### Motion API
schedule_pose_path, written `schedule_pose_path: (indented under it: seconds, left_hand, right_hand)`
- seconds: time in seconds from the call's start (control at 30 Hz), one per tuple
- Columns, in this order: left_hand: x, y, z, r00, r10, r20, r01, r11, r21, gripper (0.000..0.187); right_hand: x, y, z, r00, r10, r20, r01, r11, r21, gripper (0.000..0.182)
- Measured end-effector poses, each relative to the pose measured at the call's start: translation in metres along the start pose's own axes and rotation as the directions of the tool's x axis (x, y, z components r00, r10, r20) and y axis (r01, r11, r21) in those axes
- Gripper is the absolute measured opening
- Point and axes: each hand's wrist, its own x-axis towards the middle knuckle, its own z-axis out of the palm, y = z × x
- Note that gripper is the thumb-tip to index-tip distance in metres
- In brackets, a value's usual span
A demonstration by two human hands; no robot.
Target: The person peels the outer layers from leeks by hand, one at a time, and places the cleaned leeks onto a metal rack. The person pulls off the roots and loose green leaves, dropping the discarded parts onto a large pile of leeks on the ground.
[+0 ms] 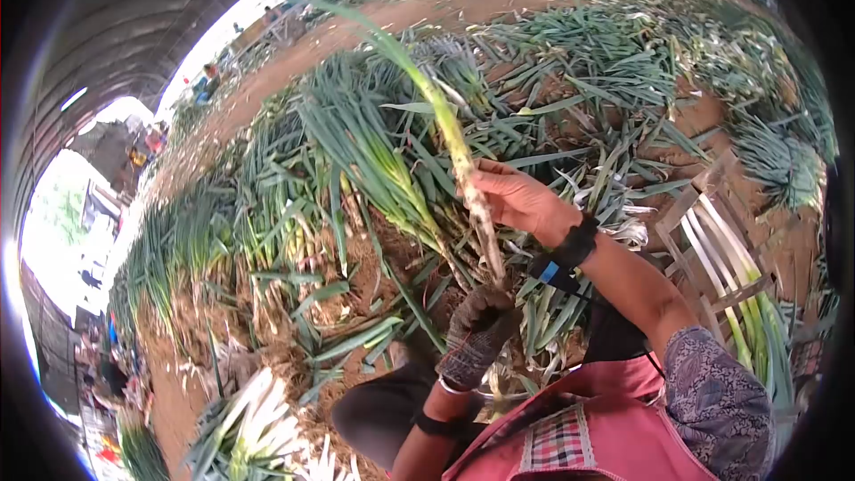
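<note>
A long green onion stalk (450, 129) stands tilted in front of me, its green leaf pointing up and left and its soiled lower end down. My left hand (481, 334), in a dark grey knitted glove, is closed around the root end. Bare and wearing a black wristband, my right hand (521, 200) pinches the stalk around its middle. Behind the stalk lies a pile of unpeeled green onions (374, 151) with soil on their roots. The fingertips of the gloved hand are partly hidden.
White peeled onions (267, 414) lie at the lower left. At the right, a wooden frame (686, 205) holds several clean stalks (726, 254). Loose leaves and more onion heaps (606, 44) cover the ground beyond. Other people (207, 83) are far off at the left.
</note>
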Motion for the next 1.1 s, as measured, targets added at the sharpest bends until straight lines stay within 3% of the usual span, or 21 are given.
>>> schedule_pose_path:
  seconds: [0.07,0.1,0.13,0.17,0.23,0.27,0.4,0.47,0.5,0.57,0.6,0.63,0.67,0.77,0.9,0.93,1.1]
  left_hand:
    - [0.015,-0.006,-0.017,0.997,-0.051,0.065,0.047,0.997,0.061,0.018]
    - [0.02,0.005,-0.023,0.99,-0.126,0.057,0.131,0.987,-0.088,0.02]
    - [0.024,0.015,-0.029,0.978,-0.201,0.048,0.207,0.949,-0.238,0.021]
    - [0.034,0.019,-0.044,0.995,-0.081,0.053,0.084,0.995,-0.047,0.021]
    - [0.053,0.026,-0.074,0.985,0.162,0.06,-0.173,0.923,0.343,0.023]
    - [0.059,0.031,-0.079,0.995,0.056,-0.088,-0.059,0.998,-0.034,0.026]
    - [0.08,0.06,-0.083,0.954,0.058,-0.293,-0.141,0.952,-0.271,0.032]
    - [0.086,0.059,-0.091,0.952,0.04,-0.304,-0.172,0.89,-0.422,0.03]
    - [0.087,0.056,-0.095,0.948,0.046,-0.316,-0.191,0.875,-0.446,0.029]
    - [0.09,0.051,-0.096,0.942,0.058,-0.331,-0.224,0.843,-0.489,0.027]
    - [0.094,0.046,-0.1,0.909,0.023,-0.415,-0.234,0.854,-0.465,0.026]
    - [0.092,0.039,-0.107,0.915,0.043,-0.402,-0.219,0.888,-0.404,0.027]
    - [0.089,0.036,-0.114,0.921,0.062,-0.383,-0.204,0.917,-0.342,0.029]
    - [0.081,0.026,-0.117,0.915,0.009,-0.403,-0.172,0.913,-0.369,0.028]
    - [0.077,0.023,-0.106,0.915,-0.053,-0.4,-0.14,0.887,-0.439,0.027]
    - [0.077,0.022,-0.104,0.916,-0.067,-0.395,-0.133,0.88,-0.456,0.027]
    - [0.077,0.03,-0.097,0.924,-0.111,-0.365,-0.106,0.844,-0.526,0.026]
  right_hand:
    - [0.001,0.002,-0.008,0.998,0.037,0.044,-0.041,0.995,0.091,0.017]
    - [-0.002,-0.003,-0.002,0.992,0.101,0.077,-0.106,0.993,0.057,0.015]
    - [0.0,0.003,-0.008,0.999,0.02,0.042,-0.015,0.992,-0.127,0.016]
    - [0.001,0.009,-0.009,0.998,-0.062,0.021,0.066,0.948,-0.311,0.017]
    - [-0.007,0.015,-0.007,0.974,-0.204,0.102,0.225,0.782,-0.581,0.02]
    - [-0.012,0.017,-0.004,0.951,-0.273,0.141,0.293,0.663,-0.689,0.022]
    - [-0.022,0.037,0.001,0.99,-0.096,0.1,0.138,0.615,-0.776,0.024]
    - [-0.023,0.054,0.003,0.99,-0.065,0.125,0.14,0.384,-0.912,0.025]
    - [-0.024,0.061,0.004,0.99,-0.046,0.136,0.144,0.261,-0.955,0.025]
    - [-0.025,0.065,0.014,0.986,0.04,0.16,0.148,0.209,-0.967,0.028]
    - [-0.024,0.062,0.022,0.986,0.072,0.148,0.136,0.152,-0.979,0.029]
    - [-0.022,0.061,0.026,0.986,0.1,0.134,0.125,0.091,-0.988,0.03]
    - [-0.019,0.065,0.025,0.98,-0.01,0.198,0.191,0.308,-0.932,0.031]
    - [-0.006,0.067,0.025,0.98,-0.062,0.187,0.193,0.488,-0.851,0.029]
    - [0.007,0.068,0.031,0.958,-0.122,0.26,0.286,0.493,-0.822,0.023]
    - [0.007,0.066,0.034,0.966,-0.074,0.247,0.248,0.536,-0.807,0.021]
    - [0.015,0.076,0.026,0.956,-0.092,0.278,0.286,0.495,-0.821,0.021]
